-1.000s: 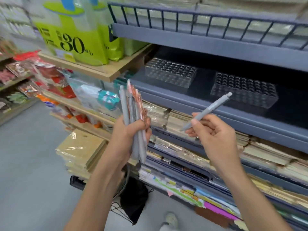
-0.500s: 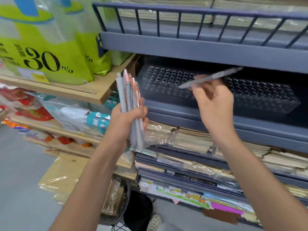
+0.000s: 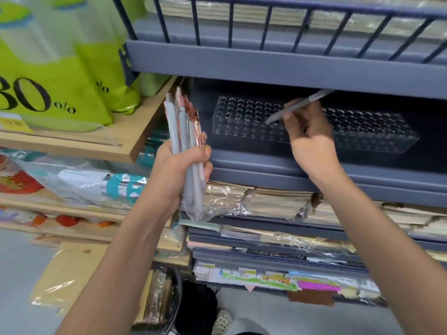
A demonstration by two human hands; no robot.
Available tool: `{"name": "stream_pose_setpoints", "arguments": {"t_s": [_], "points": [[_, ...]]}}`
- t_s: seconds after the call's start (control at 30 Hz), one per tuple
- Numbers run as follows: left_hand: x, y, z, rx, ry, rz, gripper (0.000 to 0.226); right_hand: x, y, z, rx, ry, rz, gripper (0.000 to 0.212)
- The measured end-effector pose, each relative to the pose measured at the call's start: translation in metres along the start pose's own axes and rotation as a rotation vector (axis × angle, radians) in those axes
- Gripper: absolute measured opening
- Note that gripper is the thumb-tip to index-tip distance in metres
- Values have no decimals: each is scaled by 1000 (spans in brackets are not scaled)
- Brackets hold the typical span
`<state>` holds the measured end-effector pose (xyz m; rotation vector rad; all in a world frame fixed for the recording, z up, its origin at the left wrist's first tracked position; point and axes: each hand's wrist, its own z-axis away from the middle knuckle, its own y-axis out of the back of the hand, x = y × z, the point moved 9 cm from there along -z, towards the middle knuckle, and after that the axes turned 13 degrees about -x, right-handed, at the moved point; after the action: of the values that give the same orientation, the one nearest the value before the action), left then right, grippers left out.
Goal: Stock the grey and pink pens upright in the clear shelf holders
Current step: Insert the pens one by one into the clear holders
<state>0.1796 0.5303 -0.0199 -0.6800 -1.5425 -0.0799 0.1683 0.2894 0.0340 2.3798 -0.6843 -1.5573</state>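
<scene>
My left hand (image 3: 180,166) grips a bundle of grey and pink pens (image 3: 185,131), held upright in front of the shelf's left end. My right hand (image 3: 308,135) pinches a single grey pen (image 3: 294,107), tilted with its tip down at the holes of the left clear holder (image 3: 242,119). A second clear holder (image 3: 377,134) stands to the right on the same dark blue shelf (image 3: 302,175), partly hidden behind my right hand. No pen stands in the holes that show in either holder.
The upper blue shelf (image 3: 278,66) hangs low over the holders. Stacked wrapped notebooks (image 3: 278,201) fill the shelves below. A wooden shelf (image 3: 79,141) with green bags (image 3: 55,76) stands to the left. A black basket (image 3: 167,301) sits on the floor.
My right hand has carried the grey pen up from in front of the shelf into the shelf opening and tipped its point down onto the left holder. The left hand's bundle stayed roughly where it was.
</scene>
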Motion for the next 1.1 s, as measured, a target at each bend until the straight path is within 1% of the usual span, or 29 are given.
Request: {"name": "stream_pose_setpoints", "arguments": {"t_s": [0.1,0.17,0.23,0.3,0.37,0.4,0.5,0.6,0.7,0.93,1.0,1.1], "points": [[-5,-3,-3,-23,12,6,30,4,6,0,13,-30,43,16],[-7,-4,-5,-31,21,11,38,11,10,-3,34,-71,46,15],[-9,-2,-7,-29,30,19,44,8,13,-8,72,-65,24,17],[-10,1,-9,-21,32,26,46,-1,7,-18,82,-31,1,29],[-11,4,-10,-12,34,29,44,-7,-3,-34,70,-55,0,46],[-12,5,-11,-11,35,31,42,-8,-9,-42,53,-69,12,48],[-12,6,-11,-19,31,34,40,-11,-33,-67,-39,-77,93,36],[-12,7,-10,-24,16,39,35,-17,-54,-81,-102,-54,117,34],[-12,9,-10,-12,15,26,28,-15,-65,-90,-147,-76,216,30],[-12,6,-9,-18,19,33,37,-1,-83,-114,-307,-195,477,24],[-12,7,-9,-21,25,35,38,3,-87,-118,-350,-219,447,23],[-12,7,-9,-25,23,35,37,2,-87,-117,-360,-207,370,27]]}}
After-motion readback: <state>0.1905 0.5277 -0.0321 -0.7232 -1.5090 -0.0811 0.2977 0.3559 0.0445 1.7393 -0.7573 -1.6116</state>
